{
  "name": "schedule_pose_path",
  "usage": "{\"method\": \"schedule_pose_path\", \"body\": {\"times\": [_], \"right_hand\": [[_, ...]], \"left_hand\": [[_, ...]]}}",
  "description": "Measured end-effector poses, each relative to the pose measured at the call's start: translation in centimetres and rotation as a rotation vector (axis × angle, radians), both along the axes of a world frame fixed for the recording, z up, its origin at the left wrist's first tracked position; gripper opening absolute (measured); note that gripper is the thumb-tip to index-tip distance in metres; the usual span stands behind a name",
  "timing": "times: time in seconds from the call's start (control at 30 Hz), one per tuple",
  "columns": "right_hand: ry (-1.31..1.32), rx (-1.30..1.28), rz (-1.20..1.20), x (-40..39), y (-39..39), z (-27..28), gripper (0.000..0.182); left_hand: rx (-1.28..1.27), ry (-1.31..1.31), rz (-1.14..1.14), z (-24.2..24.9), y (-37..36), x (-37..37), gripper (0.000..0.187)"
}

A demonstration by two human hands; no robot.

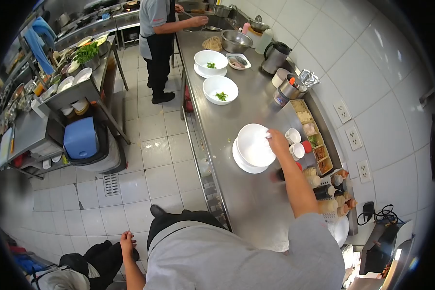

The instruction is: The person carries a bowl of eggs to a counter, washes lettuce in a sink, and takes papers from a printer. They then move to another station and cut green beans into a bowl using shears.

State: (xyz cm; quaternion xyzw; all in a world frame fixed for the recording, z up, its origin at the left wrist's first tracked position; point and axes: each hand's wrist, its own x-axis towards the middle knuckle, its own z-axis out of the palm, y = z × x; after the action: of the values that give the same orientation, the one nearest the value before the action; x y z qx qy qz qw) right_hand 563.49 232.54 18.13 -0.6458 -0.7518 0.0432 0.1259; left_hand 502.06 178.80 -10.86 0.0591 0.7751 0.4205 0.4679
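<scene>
My right hand (278, 144) pinches the right rim of a deep white bowl (252, 145). This bowl sits over a white plate (246, 167) on the steel counter. A bit of white shows at my fingertips, and I cannot make out whether it is only the rim. My left hand (127, 242) hangs low over the floor, fingers loosely curled and apart, holding nothing. Farther up the counter, two more white bowls, a nearer one (216, 84) and a farther one (207, 57), have green leaves at the bottom.
Small white cups (295, 140), a row of ingredient tubs (316, 140) and sauce bottles (326, 192) line the wall side. A kettle (275, 57) and metal bowl (236, 40) stand farther back. One co-worker (157, 43) stands at the far end, another person (89, 266) is lower left.
</scene>
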Motion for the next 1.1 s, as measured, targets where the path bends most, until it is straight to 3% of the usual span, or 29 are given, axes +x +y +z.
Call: {"method": "schedule_pose_path", "body": {"times": [0.03, 0.1, 0.23, 0.33, 0.37, 0.47, 0.53, 0.6, 0.67, 0.7, 0.73, 0.77, 0.8, 0.87, 0.93, 1.0, 1.07, 1.1], "right_hand": [[-0.001, 0.005, 0.002, -0.2, 0.1, 0.0, 0.026], [0.148, 0.251, 0.040, -1.3, -0.1, 0.7, 0.030], [0.280, 0.169, -0.073, -7.6, -0.2, 0.7, 0.041], [0.152, -0.040, -0.174, -12.8, -0.5, -1.5, 0.068], [0.079, -0.004, -0.152, -14.5, -1.7, -1.5, 0.079], [0.032, -0.125, -0.287, -17.0, -1.7, -1.5, 0.066], [-0.061, 0.005, -0.352, -18.1, -2.4, -2.6, 0.057], [-0.104, -0.076, -0.431, -20.0, -3.3, -1.0, 0.060], [-0.196, 0.143, -0.430, -20.3, -3.6, -1.8, 0.065], [-0.259, 0.254, -0.364, -16.0, -1.4, -5.0, 0.065], [0.030, 0.346, -0.449, -17.8, -1.5, -3.9, 0.064], [0.021, 0.378, -0.431, -15.7, 1.5, -5.9, 0.059], [0.584, 0.156, -0.492, -21.5, -0.6, -2.5, 0.049], [0.755, 0.024, -0.365, -28.4, -0.1, -3.2, 0.035], [0.949, -0.060, -0.239, -38.2, -1.0, -6.2, 0.035], [0.897, -0.250, -0.010, -47.8, -2.4, -10.1, 0.028], [0.703, -0.669, 0.025, -57.2, -3.8, -13.6, 0.022], [0.558, -0.609, 0.095, -62.1, -4.9, -16.6, 0.023]], "left_hand": [[-0.012, 0.017, -0.033, -0.2, 0.1, -0.1, 0.028], [-0.044, -0.011, -0.042, -1.4, -0.8, -0.9, 0.028], [-0.115, -0.120, -0.039, -3.5, -3.6, -2.8, 0.027], [-0.121, -0.179, -0.006, -3.9, -4.2, -5.3, 0.026], [-0.128, -0.206, 0.002, -4.3, -4.5, -6.5, 0.025], [-0.137, -0.243, 0.023, -4.9, -4.8, -11.1, 0.026], [-0.120, -0.233, 0.074, -4.8, -4.2, -13.9, 0.027], [-0.100, -0.271, 0.159, -4.8, -3.9, -17.4, 0.028], [-0.033, -0.234, 0.179, -5.3, -4.7, -22.5, 0.029], [-0.078, -0.173, 0.158, -4.6, -4.8, -24.2, 0.029], [-0.063, -0.158, 0.145, -4.4, -5.4, -26.3, 0.030], [-0.055, -0.143, 0.148, -4.3, -6.1, -28.0, 0.030], [-0.072, -0.133, 0.192, -4.6, -7.1, -29.5, 0.031], [-0.024, -0.162, 0.267, -5.4, -9.0, -32.4, 0.032], [-0.082, -0.153, 0.333, -5.7, -9.5, -34.8, 0.033], [-0.112, -0.131, 0.351, -5.3, -9.1, -36.6, 0.033], [-0.062, -0.171, 0.364, -4.9, -8.3, -37.6, 0.035], [-0.067, -0.181, 0.393, -4.5, -7.9, -38.1, 0.035]]}}
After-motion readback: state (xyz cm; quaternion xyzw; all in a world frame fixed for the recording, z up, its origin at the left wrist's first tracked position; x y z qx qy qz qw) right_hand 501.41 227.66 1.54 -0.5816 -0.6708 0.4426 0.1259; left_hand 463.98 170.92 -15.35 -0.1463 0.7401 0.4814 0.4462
